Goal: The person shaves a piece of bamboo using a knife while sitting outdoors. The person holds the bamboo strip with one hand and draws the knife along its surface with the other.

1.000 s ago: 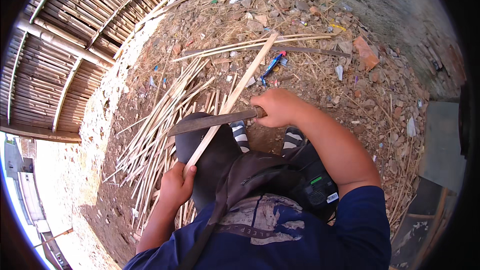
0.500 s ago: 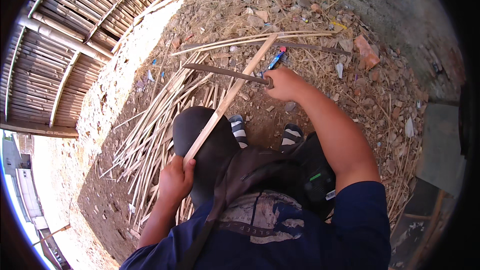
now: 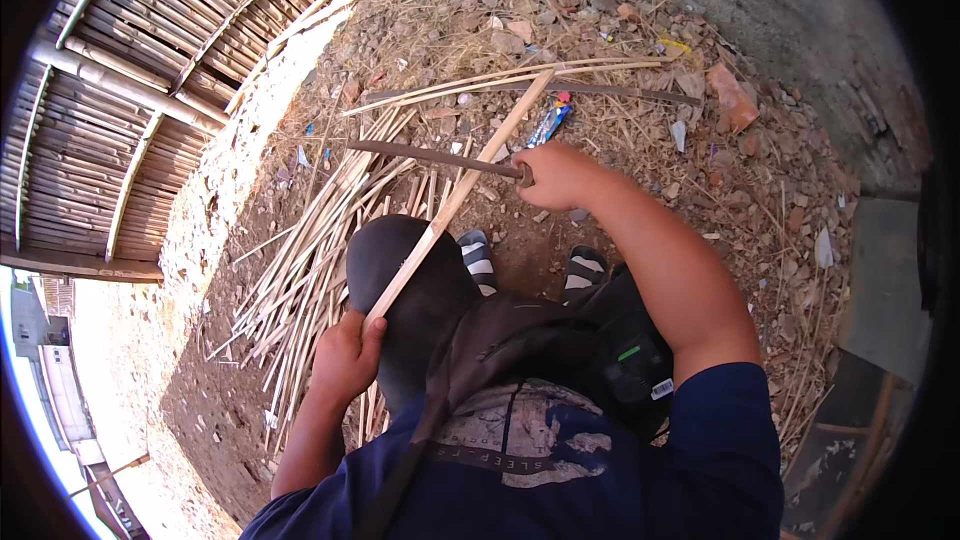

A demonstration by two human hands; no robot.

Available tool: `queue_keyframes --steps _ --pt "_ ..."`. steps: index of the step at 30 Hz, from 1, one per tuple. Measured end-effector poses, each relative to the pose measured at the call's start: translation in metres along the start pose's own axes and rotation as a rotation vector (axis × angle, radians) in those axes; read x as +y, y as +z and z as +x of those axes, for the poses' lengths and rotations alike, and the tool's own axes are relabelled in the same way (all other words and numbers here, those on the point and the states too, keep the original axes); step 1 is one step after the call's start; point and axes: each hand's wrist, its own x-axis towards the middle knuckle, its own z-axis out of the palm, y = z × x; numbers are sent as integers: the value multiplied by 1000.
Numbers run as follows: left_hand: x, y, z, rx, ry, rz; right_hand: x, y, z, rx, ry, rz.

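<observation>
Near my left knee, my left hand point(image 3: 345, 358) is closed around the lower end of a pale flat bamboo strip point(image 3: 445, 218). The strip slants up and away to the right, passing over my dark-clad left knee point(image 3: 385, 250). My right hand point(image 3: 562, 178) grips the handle of a long, dark machete point(image 3: 425, 153). Its blade points left and crosses the strip at about the strip's upper middle. Whether the edge bites into the bamboo, I cannot tell. Left of the knee, a loose pile of thin bamboo sticks point(image 3: 300, 260) lies on the soil.
Beyond the strip, several long slats point(image 3: 600, 66) and a dark flat bar point(image 3: 620, 92) lie on the ground. Litter and rubble surround them, including a blue wrapper point(image 3: 549, 126) and a broken brick point(image 3: 733, 98). A bamboo-slat structure point(image 3: 130, 90) stands at the upper left. My sandalled feet point(image 3: 478, 262) are below.
My right hand has drawn the machete a little toward me and to the left, down along the bamboo strip. The left hand and strip have hardly moved.
</observation>
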Motion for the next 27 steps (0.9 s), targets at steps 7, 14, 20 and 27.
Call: queue_keyframes --steps 7,14,20,27 --pt "-7 -1 5 -74 -14 -89 2 -3 8 -159 8 -32" --pt "-7 3 3 -41 7 -9 -20 -9 -6 -27 -5 -95" --pt "-6 2 8 -32 52 19 -9 -13 6 -156 103 2" --pt "-3 1 5 -36 31 74 -15 -3 0 -59 28 -25"
